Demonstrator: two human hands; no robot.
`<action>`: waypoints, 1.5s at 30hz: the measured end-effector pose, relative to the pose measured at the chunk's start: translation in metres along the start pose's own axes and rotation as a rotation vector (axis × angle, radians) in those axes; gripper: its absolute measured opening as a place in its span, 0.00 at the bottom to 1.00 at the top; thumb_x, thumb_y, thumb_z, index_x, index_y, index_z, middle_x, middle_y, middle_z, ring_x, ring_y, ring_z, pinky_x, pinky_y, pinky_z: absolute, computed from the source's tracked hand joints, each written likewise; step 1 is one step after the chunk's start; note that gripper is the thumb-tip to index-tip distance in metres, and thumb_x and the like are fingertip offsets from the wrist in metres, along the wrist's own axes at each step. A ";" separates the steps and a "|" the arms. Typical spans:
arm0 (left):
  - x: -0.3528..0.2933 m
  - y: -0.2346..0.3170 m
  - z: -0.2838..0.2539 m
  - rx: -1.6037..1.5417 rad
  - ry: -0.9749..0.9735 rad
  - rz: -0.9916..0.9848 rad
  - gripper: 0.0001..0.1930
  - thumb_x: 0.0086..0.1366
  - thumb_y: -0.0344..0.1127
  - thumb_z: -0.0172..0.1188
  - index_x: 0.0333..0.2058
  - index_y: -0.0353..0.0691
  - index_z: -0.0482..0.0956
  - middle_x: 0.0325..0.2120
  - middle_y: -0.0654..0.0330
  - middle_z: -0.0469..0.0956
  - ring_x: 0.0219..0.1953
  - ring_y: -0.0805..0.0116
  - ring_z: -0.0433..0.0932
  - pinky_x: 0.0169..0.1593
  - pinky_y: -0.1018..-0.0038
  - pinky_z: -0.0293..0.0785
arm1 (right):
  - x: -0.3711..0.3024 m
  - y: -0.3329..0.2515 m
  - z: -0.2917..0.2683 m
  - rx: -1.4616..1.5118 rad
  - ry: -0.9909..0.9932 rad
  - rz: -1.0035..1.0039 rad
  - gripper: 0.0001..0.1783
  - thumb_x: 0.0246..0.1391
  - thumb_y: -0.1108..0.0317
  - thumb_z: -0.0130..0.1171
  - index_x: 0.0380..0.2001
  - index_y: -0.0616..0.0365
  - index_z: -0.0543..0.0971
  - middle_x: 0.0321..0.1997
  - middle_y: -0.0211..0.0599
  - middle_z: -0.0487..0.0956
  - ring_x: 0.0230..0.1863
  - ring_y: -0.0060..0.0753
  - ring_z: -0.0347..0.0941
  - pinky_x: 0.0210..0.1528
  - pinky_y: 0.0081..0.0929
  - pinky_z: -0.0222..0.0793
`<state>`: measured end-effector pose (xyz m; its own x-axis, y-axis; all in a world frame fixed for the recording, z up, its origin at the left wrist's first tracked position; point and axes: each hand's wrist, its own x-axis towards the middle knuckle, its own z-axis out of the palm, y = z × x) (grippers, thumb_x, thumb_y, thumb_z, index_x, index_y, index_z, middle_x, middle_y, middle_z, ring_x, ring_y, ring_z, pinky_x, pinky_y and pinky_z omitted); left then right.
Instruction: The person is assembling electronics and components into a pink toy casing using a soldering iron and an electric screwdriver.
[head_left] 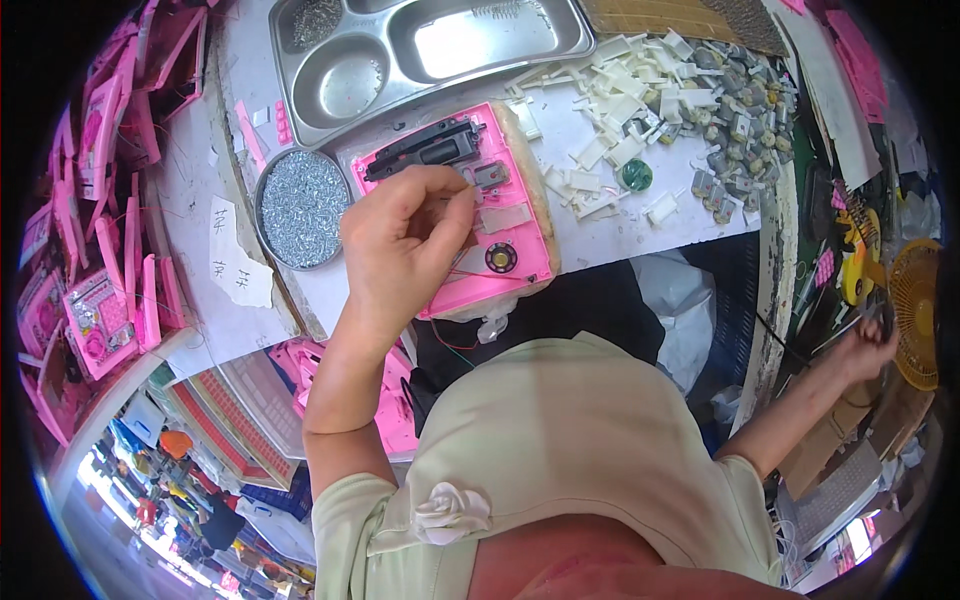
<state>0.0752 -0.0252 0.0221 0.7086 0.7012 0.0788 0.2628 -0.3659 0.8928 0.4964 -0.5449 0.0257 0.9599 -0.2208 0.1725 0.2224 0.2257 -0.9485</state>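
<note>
My left hand (408, 235) is over a pink plastic casing (533, 225), its thumb and fingertips pinched together. What they hold, if anything, is hidden. In the casing lie a black plastic part (440, 150), a small motor with a metal body (490, 176), a clear plastic piece (505, 217) and a round speaker (501, 258). Thin wires hang from its near edge. Far to the right, my right hand (868, 347) is closed beside an orange basket (918, 315), below a yellow tool (858, 255). Something dark shows at its fingers, too unclear to name.
A round tin of small screws (303, 210) stands left of the casing, with a steel compartment tray (385, 62) behind. White plastic pieces (625, 85) and small motors (740, 140) are heaped at right. Pink casings (100, 300) pile up at far left.
</note>
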 end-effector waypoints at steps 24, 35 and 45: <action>0.011 -0.016 0.025 0.536 0.091 0.300 0.09 0.45 0.33 0.74 0.26 0.48 0.83 0.37 0.65 0.73 0.44 0.57 0.68 0.47 0.61 0.59 | -0.298 0.063 0.266 -0.159 -1.307 -0.208 0.18 0.47 0.73 0.76 0.40 0.58 0.80 0.25 0.36 0.81 0.22 0.30 0.77 0.24 0.24 0.70; 0.011 -0.016 0.025 0.555 0.087 0.293 0.09 0.46 0.34 0.74 0.27 0.48 0.83 0.37 0.65 0.73 0.45 0.57 0.68 0.47 0.60 0.58 | -0.301 0.066 0.273 -0.135 -1.311 -0.365 0.19 0.44 0.75 0.76 0.40 0.58 0.80 0.29 0.37 0.83 0.23 0.35 0.78 0.24 0.28 0.72; 0.010 -0.013 0.024 0.571 0.072 0.274 0.08 0.46 0.34 0.74 0.27 0.47 0.84 0.37 0.65 0.73 0.45 0.56 0.69 0.47 0.60 0.58 | -0.291 0.059 0.273 -0.116 -1.325 -0.456 0.21 0.42 0.77 0.75 0.41 0.60 0.79 0.24 0.36 0.79 0.21 0.35 0.74 0.22 0.27 0.67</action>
<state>0.0948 -0.0279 0.0003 0.7587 0.5684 0.3182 0.4003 -0.7922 0.4607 0.2772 -0.2080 -0.0079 0.2687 0.8082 0.5241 0.6003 0.2849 -0.7473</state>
